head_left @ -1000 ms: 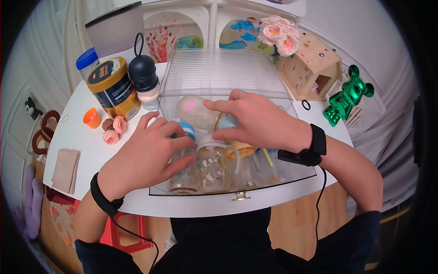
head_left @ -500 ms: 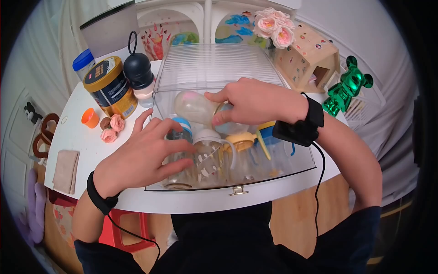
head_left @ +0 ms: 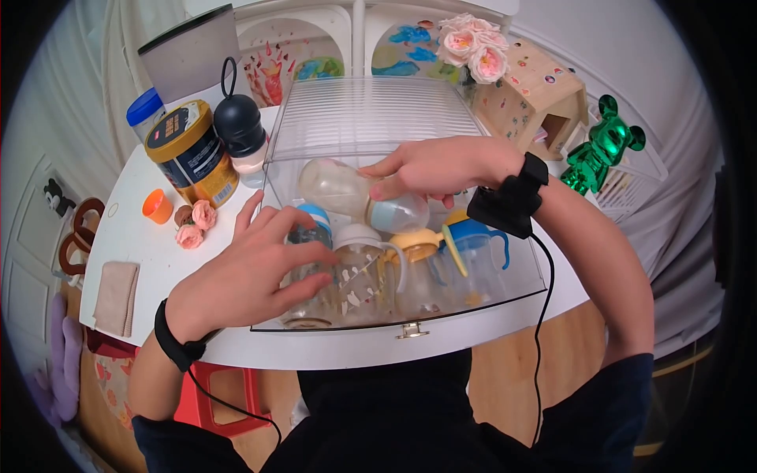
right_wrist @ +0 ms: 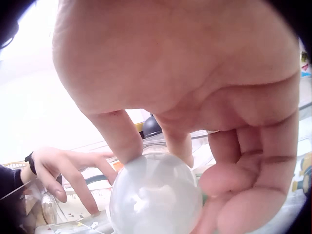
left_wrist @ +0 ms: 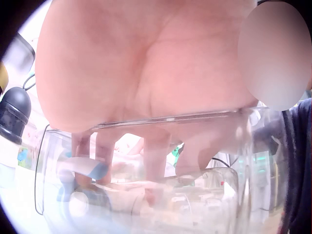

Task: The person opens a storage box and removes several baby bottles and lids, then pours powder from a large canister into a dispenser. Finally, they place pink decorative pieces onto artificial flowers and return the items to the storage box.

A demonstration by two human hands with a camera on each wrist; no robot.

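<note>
A clear baby bottle (head_left: 335,187) with a pale blue collar and a domed translucent cap (head_left: 400,213) lies on its side above other bottles in a transparent box (head_left: 512,296). My right hand (head_left: 441,169) pinches it at the neck between thumb and index finger. In the right wrist view the round cap (right_wrist: 155,195) faces the camera below the palm. My left hand (head_left: 252,264) hovers at the box's front left with fingers spread, over a bottle with a blue-and-white top (head_left: 315,217). The left wrist view shows its fingers (left_wrist: 156,153) through the clear wall.
Several bottles stand in the box, including a white-handled one (head_left: 363,276), a yellow-topped one (head_left: 418,272) and a blue-handled one (head_left: 477,256). The ribbed lid (head_left: 378,110) lies behind. At left are a gold-lidded tub (head_left: 189,150) and dark-capped bottle (head_left: 239,126); at right, a green bear figure (head_left: 603,150).
My right hand has turned and shifted slightly right, uncovering more of the bottle's collar and cap. The bottle has tilted a little, its cap end lower. My left hand stays nearly in place.
</note>
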